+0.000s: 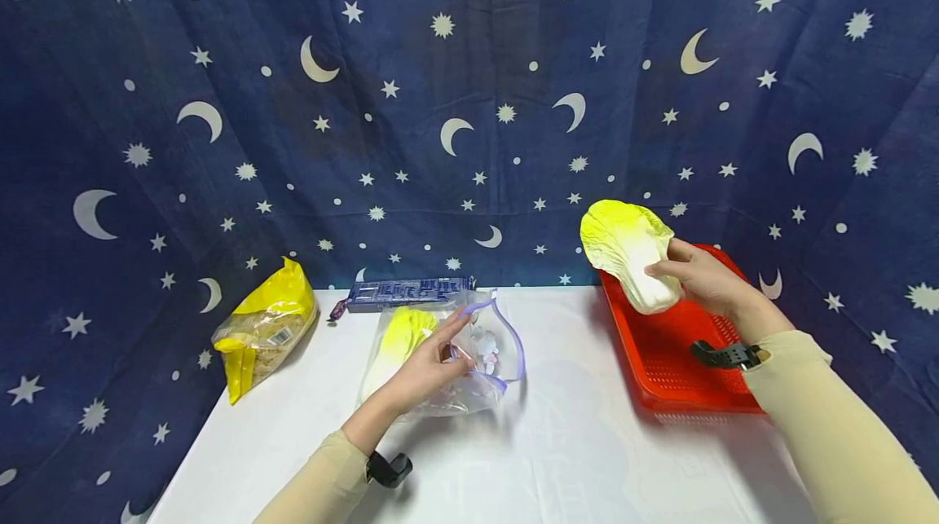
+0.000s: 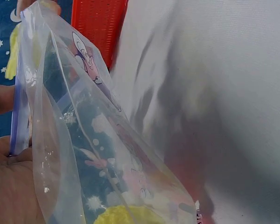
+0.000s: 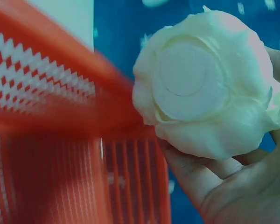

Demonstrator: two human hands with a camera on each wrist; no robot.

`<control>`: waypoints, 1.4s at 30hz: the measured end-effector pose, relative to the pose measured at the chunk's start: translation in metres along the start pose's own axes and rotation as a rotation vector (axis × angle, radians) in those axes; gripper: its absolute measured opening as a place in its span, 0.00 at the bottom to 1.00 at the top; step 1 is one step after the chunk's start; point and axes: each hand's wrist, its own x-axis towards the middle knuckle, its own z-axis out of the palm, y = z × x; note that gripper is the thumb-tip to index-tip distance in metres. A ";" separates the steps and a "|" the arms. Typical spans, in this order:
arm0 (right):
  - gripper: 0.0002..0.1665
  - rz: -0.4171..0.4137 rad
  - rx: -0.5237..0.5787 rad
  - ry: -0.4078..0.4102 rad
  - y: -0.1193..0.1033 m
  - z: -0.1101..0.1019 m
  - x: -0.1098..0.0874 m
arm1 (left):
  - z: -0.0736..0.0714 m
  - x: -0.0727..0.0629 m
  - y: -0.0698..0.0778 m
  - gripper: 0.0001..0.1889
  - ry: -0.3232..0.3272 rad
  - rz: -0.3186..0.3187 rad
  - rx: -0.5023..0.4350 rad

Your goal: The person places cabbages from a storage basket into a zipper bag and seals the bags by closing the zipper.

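My right hand (image 1: 704, 275) grips a napa cabbage (image 1: 629, 251), pale leafy end up, above the red basket. In the right wrist view the cabbage's round white base (image 3: 189, 77) faces the camera, with fingers around its side. My left hand (image 1: 433, 365) holds the mouth of a clear zip bag (image 1: 458, 402) with a purple zip edge. The bag lies on the table with its mouth spread toward the right. Inside it is another yellow-and-white cabbage (image 1: 396, 345). The left wrist view shows the purple zip edge (image 2: 18, 107) at the fingers and printed figures on the film.
A red perforated basket (image 1: 641, 377) stands at the right of the white table (image 1: 557, 459). At the far left leans a yellow bag (image 1: 267, 320) with a clear window. Behind the zip bag lie a dark blue package (image 1: 403, 293) and a small purple wrapped piece (image 1: 338, 310).
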 end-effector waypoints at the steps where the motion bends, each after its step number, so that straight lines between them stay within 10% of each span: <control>1: 0.42 -0.015 0.002 -0.009 -0.003 0.007 0.000 | 0.000 0.000 0.001 0.42 0.002 -0.004 0.001; 13: 0.31 -0.214 -0.105 -0.103 -0.015 0.089 -0.013 | -0.003 0.001 0.003 0.43 -0.009 -0.025 -0.010; 19: 0.43 -0.264 -0.233 -0.075 -0.007 0.120 -0.021 | -0.005 0.002 0.004 0.43 -0.001 -0.022 -0.019; 32: 0.47 -0.524 -0.816 0.183 0.021 0.179 -0.039 | -0.009 0.003 0.008 0.45 0.026 -0.077 -0.031; 42: 0.46 -0.636 -1.048 0.121 0.041 0.197 -0.040 | -0.010 0.005 0.007 0.46 0.039 -0.094 -0.021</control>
